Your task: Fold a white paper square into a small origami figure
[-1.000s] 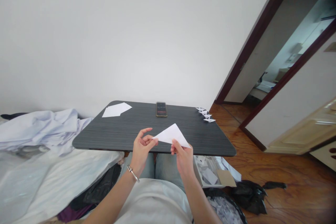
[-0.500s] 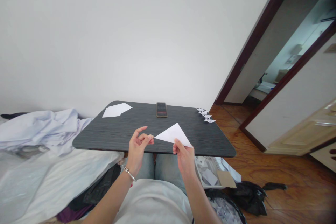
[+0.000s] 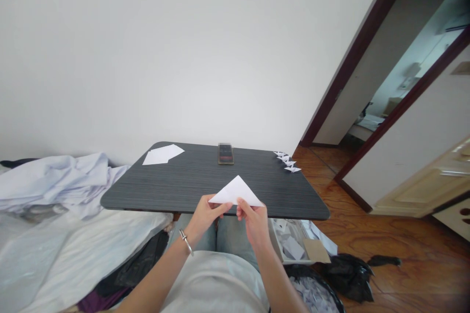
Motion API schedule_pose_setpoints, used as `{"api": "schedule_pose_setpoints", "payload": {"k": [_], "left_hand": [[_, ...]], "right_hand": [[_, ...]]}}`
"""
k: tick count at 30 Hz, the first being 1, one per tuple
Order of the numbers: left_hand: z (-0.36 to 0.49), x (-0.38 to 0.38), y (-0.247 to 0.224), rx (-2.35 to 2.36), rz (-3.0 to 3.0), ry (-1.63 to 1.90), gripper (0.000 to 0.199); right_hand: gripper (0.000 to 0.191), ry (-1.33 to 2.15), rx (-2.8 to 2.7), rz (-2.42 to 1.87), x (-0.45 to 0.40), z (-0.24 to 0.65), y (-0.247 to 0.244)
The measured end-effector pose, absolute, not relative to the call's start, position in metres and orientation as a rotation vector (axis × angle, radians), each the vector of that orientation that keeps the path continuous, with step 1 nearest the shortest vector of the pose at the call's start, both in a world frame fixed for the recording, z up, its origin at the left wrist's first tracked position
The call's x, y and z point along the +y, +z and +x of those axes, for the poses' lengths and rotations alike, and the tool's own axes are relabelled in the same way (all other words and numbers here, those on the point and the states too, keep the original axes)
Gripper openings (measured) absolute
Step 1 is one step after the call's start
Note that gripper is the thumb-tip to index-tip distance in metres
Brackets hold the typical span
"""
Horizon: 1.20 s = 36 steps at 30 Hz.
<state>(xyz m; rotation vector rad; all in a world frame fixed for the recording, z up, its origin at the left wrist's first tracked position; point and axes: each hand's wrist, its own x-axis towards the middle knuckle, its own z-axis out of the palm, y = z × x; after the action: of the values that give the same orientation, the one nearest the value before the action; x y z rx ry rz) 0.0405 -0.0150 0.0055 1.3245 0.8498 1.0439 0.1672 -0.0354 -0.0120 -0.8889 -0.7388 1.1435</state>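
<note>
A white paper triangle (image 3: pixel 237 191) is held above the near edge of the dark table (image 3: pixel 176 186), its tip pointing away from me. My left hand (image 3: pixel 210 212) pinches its left part along the lower edge, with the thumb on top. On the right part, my right hand (image 3: pixel 252 214) grips the same edge between thumb and fingers. Both thumbs are close together near the middle. White paper sheets (image 3: pixel 161 154) lie at the table's far left. Several small folded paper pieces (image 3: pixel 287 161) stand in a row at the far right.
A phone (image 3: pixel 225 153) lies at the table's back edge. White cloth (image 3: pixel 73 181) is piled to the left. Below the table on the right are a box of papers (image 3: pixel 293 247), a bag of paper scraps (image 3: pixel 316 293) and a black bag (image 3: pixel 348 274) on the wooden floor.
The triangle has turned so its long edge faces me, and it has shifted slightly left. My left hand has moved right and down and taken hold of its left part.
</note>
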Motion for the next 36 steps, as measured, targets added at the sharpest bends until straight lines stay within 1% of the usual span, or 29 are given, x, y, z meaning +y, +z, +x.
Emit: {"api": "schedule_pose_setpoints", "payload": {"k": [7,15,36], "left_hand": [[0.047,-0.015,-0.005,0.853,1.279,1.082,0.020],[0.050,-0.010,-0.013,0.883,1.369,1.092,0.022],[0.024,-0.003,-0.006,0.851,1.245,1.137,0.021]], "right_hand": [[0.017,1.117,-0.734,-0.894,-0.037,0.163,-0.011],[0.018,1.117,-0.750,-0.904,-0.034,0.163,-0.014],[0.018,1.072,-0.697,-0.905,-0.031,0.174,-0.015]]}}
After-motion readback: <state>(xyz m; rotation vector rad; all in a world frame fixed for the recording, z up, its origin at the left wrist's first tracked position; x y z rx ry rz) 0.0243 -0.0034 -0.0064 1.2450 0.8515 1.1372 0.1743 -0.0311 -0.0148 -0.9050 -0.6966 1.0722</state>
